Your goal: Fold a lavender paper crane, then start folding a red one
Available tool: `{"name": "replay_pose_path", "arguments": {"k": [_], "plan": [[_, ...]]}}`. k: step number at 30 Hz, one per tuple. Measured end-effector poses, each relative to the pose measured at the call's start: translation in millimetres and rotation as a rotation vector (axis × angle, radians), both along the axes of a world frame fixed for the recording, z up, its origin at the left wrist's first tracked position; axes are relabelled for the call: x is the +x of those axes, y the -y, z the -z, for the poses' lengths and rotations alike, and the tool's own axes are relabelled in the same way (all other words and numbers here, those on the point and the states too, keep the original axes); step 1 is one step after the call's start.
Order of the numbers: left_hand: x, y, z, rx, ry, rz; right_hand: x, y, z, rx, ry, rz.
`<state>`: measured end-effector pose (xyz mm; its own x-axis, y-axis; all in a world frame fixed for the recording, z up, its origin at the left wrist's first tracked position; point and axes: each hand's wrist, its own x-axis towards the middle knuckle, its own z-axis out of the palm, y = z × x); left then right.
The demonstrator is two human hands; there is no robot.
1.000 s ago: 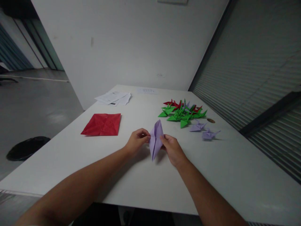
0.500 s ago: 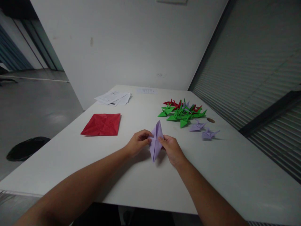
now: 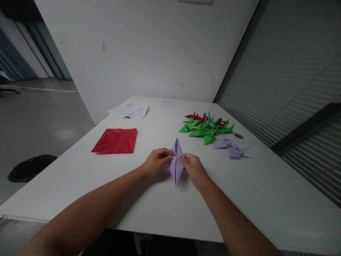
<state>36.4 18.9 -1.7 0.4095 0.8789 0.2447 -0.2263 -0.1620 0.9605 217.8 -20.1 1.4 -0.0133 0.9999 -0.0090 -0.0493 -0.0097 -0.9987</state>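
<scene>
Between my hands is a folded purple origami paper (image 3: 176, 174), a long diamond with a split running down its middle. My left hand (image 3: 157, 160) pinches its left side between thumb and fingers. On the other side, my right hand (image 3: 195, 169) grips the right edge, its thumb lying on the front face and its fingers partly hidden behind. The paper's tips point away from me and toward me, just above the table. To the right sit two purple paper cranes, one nearer (image 3: 236, 152) and one farther (image 3: 223, 143).
Green and red paper cranes (image 3: 204, 129) lie heaped at the back right, near a round hole (image 3: 239, 136) in the white table (image 3: 149, 209). A creased red paper stack (image 3: 117, 141) lies left. Printed sheets (image 3: 129, 111) rest farther back. A black bin (image 3: 30, 169) stands on the floor.
The purple paper has turned slightly and now stands straighter, its near tip a little to the right and its far tip to the left. Both hands still hold it in about the same place.
</scene>
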Motion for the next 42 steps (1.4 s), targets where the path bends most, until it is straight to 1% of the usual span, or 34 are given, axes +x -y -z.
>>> {"name": "replay_pose_path", "arguments": {"k": [5,12,18,22,25,27,29,33,37,42], "plan": [[0,-2,3.9,-0.032,0.002,0.034,0,0,-0.6,0.021,-0.013,-0.004],[0,0,-1.0,-0.092,0.052,0.08,0,2,-0.6,0.001,-0.057,-0.062],[-2,0,-0.9,-0.09,0.044,0.129,-1,5,-3.0,0.0,-0.051,-0.099],[-3,0,-2.4,-0.077,0.051,0.108,0,4,-2.5,-0.014,-0.033,-0.097],[-3,-1,-3.0,-0.106,0.113,0.04,0,4,-2.8,-0.04,-0.011,-0.113],[-5,-3,-3.4,-0.141,0.159,0.028,1,4,-3.2,-0.06,0.004,-0.147],[-8,-5,-4.3,-0.183,0.17,0.082,2,5,-3.2,-0.085,0.012,-0.195],[-16,-10,-6.6,-0.236,0.099,0.235,6,8,-1.8,-0.128,0.03,-0.274],[-23,-14,-6.9,-0.159,0.028,0.313,9,9,-1.9,-0.152,0.059,-0.334],[-27,-18,-7.0,-0.062,-0.041,0.351,8,10,-5.7,-0.162,0.071,-0.363]]}}
